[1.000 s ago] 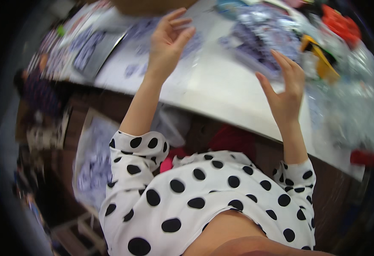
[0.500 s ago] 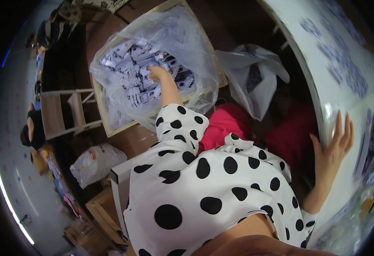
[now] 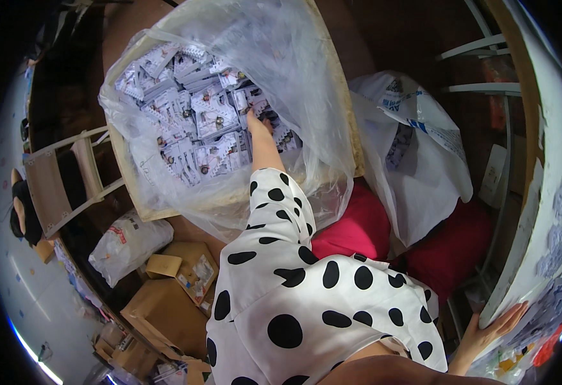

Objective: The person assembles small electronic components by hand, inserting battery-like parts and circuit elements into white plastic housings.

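Observation:
My left hand (image 3: 260, 123) reaches down into a large carton lined with clear plastic (image 3: 293, 58). Its thumb lies on a flat white printed packet (image 3: 250, 99), while the other fingers curl into the dark gap beside it and are partly hidden. Around it, many similar zigzag-edged packets (image 3: 215, 114) lie in stacked rows inside the liner. My right hand (image 3: 491, 330) rests on the edge of the white table (image 3: 518, 269), fingers stretched out, holding nothing.
Right of the carton stands a white plastic bag (image 3: 415, 173) with packets inside. A wooden stool (image 3: 56, 189), a stuffed white bag (image 3: 130, 247) and brown cardboard boxes (image 3: 165, 308) are at left. More packets (image 3: 556, 221) lie on the table, beside clear plastic wrappings.
My view has shifted nearer the carton. My left hand has moved right among the packets, its fingers now lower at a gap. My right hand stays at the table edge, now lower in view.

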The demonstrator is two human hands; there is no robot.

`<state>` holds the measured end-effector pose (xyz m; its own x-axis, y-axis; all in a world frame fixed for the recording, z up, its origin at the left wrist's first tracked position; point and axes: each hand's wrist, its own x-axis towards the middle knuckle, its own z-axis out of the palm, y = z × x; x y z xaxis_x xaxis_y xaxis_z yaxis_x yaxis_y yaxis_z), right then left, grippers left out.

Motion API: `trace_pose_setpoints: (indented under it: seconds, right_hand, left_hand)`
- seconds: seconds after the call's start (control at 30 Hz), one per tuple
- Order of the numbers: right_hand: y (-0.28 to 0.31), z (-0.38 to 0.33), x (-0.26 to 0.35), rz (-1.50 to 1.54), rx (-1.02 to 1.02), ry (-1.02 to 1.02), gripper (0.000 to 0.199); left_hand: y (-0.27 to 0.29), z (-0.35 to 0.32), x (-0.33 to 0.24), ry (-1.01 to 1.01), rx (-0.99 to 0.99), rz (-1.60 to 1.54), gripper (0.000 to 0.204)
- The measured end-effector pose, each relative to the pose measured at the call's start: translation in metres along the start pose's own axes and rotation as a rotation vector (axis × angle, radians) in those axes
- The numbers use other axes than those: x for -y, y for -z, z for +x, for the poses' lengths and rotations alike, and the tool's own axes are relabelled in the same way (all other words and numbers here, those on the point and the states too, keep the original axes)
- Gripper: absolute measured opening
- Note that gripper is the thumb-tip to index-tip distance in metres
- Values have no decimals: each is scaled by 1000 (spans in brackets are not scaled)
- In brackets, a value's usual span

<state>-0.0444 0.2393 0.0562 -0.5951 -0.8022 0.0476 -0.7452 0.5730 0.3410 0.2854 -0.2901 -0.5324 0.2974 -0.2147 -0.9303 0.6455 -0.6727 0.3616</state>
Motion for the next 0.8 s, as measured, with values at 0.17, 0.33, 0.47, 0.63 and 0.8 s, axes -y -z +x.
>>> trace_pose_setpoints:
  seconds: [0.17,0.33,0.47,0.63,0.8]
  right_hand:
    - [6,6,9,-23,15,-9,89]
    - [2,7,8,-10,21,-4,89]
    - [16,6,14,17,46,-11,89]
    - [9,5,5,-1,39,12,80]
    - [6,8,6,12,44,20,75]
  left_hand:
    - [-3,-15,4,-105,143,-412,70]
    - [-1,-19,-16,-137,90,-453,71]
    - [-11,-47,8,-308,40,-364,69]
    - [-11,-62,-7,-382,135,-503,58]
    - [-1,-60,-17,-454,137,-466,42]
